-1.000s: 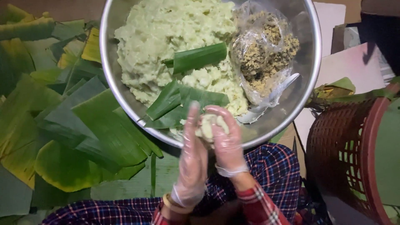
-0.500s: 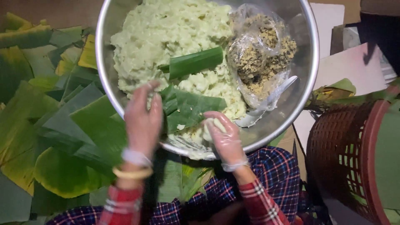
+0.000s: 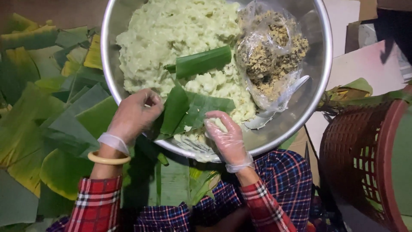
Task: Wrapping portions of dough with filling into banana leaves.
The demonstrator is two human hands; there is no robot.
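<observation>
A big steel bowl [image 3: 322, 64] holds pale green sticky dough [image 3: 171, 34], a rolled green leaf [image 3: 201, 62] and a clear bag of brown crumbly filling [image 3: 272, 56]. My left hand [image 3: 131, 116], in a thin clear glove, rests on the bowl's near rim and pinches the edge of flat banana leaf pieces [image 3: 193, 109] lying on the dough. My right hand [image 3: 227, 137], also gloved, is curled around a small lump of dough [image 3: 219, 124] at the near rim. A yellow bangle [image 3: 107, 160] sits on my left wrist.
A pile of cut banana leaves [image 3: 47, 124] covers the floor to the left. A red-brown plastic basket [image 3: 369, 159] stands at the right, with leaf scraps [image 3: 356, 92] beside it. My lap in plaid cloth [image 3: 283, 180] is under the bowl's near edge.
My hands were pressed together around the dough lump. The left hand has since moved left to the leaf pieces, while the right keeps the lump.
</observation>
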